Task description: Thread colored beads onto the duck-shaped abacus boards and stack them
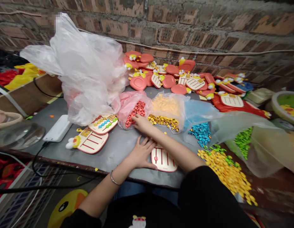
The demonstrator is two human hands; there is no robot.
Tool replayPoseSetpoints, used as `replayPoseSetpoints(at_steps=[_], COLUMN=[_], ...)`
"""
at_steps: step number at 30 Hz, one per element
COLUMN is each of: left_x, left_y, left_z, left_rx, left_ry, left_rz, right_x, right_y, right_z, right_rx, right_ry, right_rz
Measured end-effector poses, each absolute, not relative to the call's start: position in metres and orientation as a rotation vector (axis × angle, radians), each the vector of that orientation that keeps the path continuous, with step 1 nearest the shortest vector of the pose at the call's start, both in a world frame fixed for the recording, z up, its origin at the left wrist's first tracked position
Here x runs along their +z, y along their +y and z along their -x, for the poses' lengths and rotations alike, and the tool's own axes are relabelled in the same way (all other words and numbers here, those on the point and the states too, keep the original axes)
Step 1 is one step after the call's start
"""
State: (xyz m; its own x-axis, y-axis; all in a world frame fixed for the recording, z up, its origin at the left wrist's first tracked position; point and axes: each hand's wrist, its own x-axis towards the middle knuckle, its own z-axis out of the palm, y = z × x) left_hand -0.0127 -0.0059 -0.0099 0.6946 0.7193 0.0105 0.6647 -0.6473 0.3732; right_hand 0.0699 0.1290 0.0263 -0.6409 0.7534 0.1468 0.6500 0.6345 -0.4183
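My right hand (142,124) reaches across to the mouth of a pink plastic bag (133,98). Its bent fingertips are among small red pieces (138,109); what they pinch, if anything, is hidden. My left hand (142,154) lies with fingers spread on the table, its thumb at the near left edge of a cream board (164,160) with red slots. One red piece sits on that board's left slot, and my right forearm covers its upper part. To the left lies a similar slotted board (92,141) with a yellow duck head, partly under a board (104,123) filled with coloured pieces.
Gold pieces (163,122), blue pieces (201,133) and green pieces (243,142) spill from bags at right. Loose yellow pieces (229,174) lie near the edge. Stacked duck boards (169,81) line the brick wall. A white power bank (57,129) and large plastic bag (89,63) stand left.
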Motion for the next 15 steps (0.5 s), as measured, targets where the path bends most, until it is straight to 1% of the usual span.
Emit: replayPoseSetpoints(at_steps=[3,6,9,11,15], left_x=[-0.009,-0.006,-0.002,0.001,0.003], left_y=[-0.006,-0.005,-0.005,-0.005,-0.006], left_z=[0.012,0.011,0.009,0.008,0.008], left_rx=[0.214,0.14,0.075,0.09,0.133], left_ry=[1.083,1.11,1.127,1.119,1.117], left_rz=[-2.555,-2.531,-2.526,-2.542,-2.564], right_x=[0.021,0.027,0.041,0.049,0.049], right_y=[0.134,0.127,0.104,0.08,0.03], right_z=[-0.053,-0.071,-0.121,-0.165,-0.238], right_rx=[0.353,0.454,0.649,0.731,0.67], right_ry=[-2.677,-2.594,-2.376,-2.205,-2.048], right_rz=[1.128,1.058,0.952,0.969,1.197])
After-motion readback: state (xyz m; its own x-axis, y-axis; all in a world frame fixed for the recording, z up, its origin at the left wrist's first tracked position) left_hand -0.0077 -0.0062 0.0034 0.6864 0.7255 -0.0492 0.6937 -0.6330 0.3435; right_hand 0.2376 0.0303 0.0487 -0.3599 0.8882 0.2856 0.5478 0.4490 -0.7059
